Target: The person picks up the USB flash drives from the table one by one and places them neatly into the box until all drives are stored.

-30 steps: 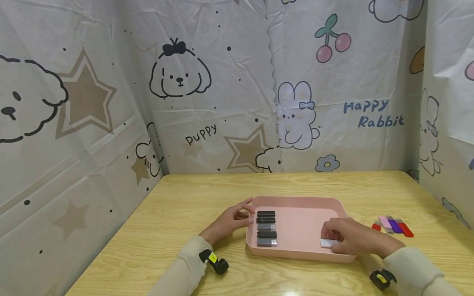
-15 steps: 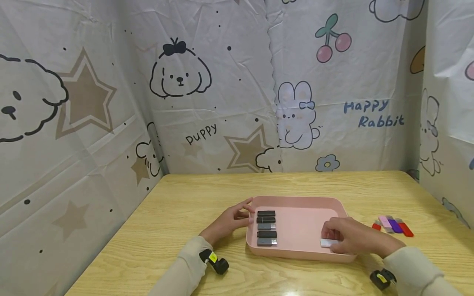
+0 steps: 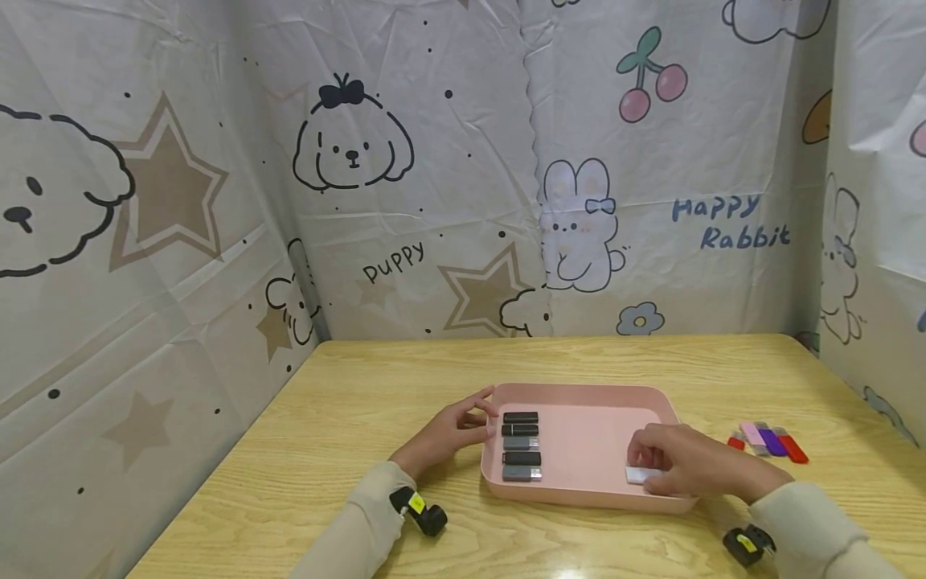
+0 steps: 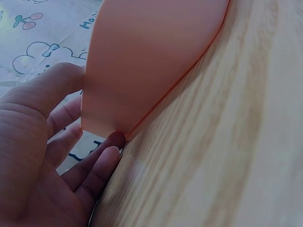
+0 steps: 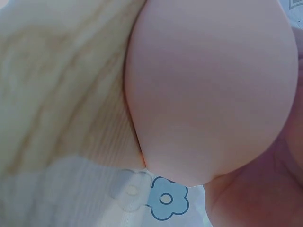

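So, from nine o'clock through twelve to three, pale cloth [image 3: 470, 137] printed with puppies, stars, a rabbit and cherries surrounds a wood-grained tabletop [image 3: 376, 378]. A cream left sleeve [image 3: 354, 531], a small black device [image 3: 419, 512] at its cuff, reaches in from seven o'clock. Of the two hands, the left hand [image 3: 443, 438] has hold of the nine o'clock end of a pink tray [image 3: 579, 394], its fingers bent and slightly apart, some at the rim and others against the outer wall. Inside the tray, along its nine o'clock side, five USB sticks lie crosswise in a column; from twelve towards six they run black [image 3: 520, 417], black [image 3: 519, 430], grey [image 3: 517, 443], black [image 3: 522, 458] and grey [image 3: 517, 474]. At four o'clock inside the tray, the right hand [image 3: 683, 462], nearly closed, pinches a white stick [image 3: 639, 475] between thumb and bent fingers, hiding its right end; whether the stick touches the tray's floor, I cannot tell. Apart from the tray, at three o'clock on the tabletop, sit a short red stick [image 3: 735, 443], a pink stick [image 3: 752, 435], a purple stick [image 3: 771, 441] and a longer red stick [image 3: 793, 449], slanted and close together.
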`<action>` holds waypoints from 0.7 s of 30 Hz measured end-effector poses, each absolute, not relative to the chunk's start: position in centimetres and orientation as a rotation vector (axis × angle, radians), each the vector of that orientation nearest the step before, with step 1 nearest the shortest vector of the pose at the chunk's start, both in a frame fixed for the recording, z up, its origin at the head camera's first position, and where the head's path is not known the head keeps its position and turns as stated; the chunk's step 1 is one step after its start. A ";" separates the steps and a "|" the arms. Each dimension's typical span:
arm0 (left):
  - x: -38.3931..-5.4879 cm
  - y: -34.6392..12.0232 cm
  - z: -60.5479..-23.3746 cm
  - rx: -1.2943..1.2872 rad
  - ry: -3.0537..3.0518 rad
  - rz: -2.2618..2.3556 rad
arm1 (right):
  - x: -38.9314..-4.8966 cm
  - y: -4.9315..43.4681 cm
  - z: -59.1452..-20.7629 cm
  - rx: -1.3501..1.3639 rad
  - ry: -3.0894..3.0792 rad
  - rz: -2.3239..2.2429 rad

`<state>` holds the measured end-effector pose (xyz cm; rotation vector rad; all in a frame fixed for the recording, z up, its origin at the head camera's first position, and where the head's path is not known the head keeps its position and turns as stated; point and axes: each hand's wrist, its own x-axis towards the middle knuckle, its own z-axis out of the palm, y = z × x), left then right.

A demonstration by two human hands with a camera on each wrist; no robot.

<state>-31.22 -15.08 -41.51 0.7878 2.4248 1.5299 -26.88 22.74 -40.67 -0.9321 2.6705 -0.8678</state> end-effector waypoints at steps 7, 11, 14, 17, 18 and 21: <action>-31.7 -15.1 -41.8 0.779 2.418 1.513 | -26.7 22.9 -40.5 -0.989 2.673 -0.906; -32.8 -15.2 -43.0 0.781 2.423 1.504 | -26.6 23.0 -40.3 -1.002 2.667 -0.947; -33.5 -15.4 -43.8 0.784 2.439 1.497 | -26.7 23.1 -40.2 -1.011 2.679 -0.968; -33.6 -15.5 -44.1 0.776 2.448 1.497 | -26.8 23.2 -40.3 -1.037 2.702 -0.974; -33.6 -15.5 -44.1 0.776 2.451 1.498 | -26.8 23.2 -40.3 -1.031 2.703 -0.979; -33.6 -15.6 -44.2 0.765 2.452 1.499 | -27.0 23.2 -40.2 -1.006 2.696 -0.997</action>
